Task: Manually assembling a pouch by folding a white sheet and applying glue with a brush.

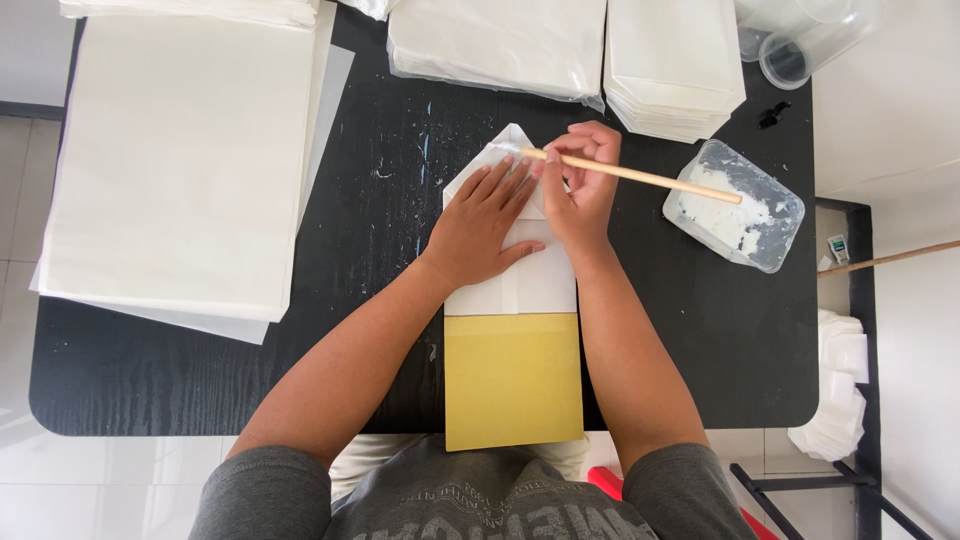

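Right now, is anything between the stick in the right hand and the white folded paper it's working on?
Nothing visible. The right hand holds the wooden stick with its tip at the pointed flap of the white folded paper. The left hand lies flat on the paper beside the tip, not under it.

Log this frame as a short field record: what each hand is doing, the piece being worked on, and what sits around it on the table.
left hand: pressed flat on the folded white paper
right hand: grips a wooden stick, tip at the paper's pointed top flap
under the paper: yellow-brown board
right of hands: clear tub of white paste
left side: large stack of white sheets
far edge: stacks of folded white paper
surface: black table, flecked with white
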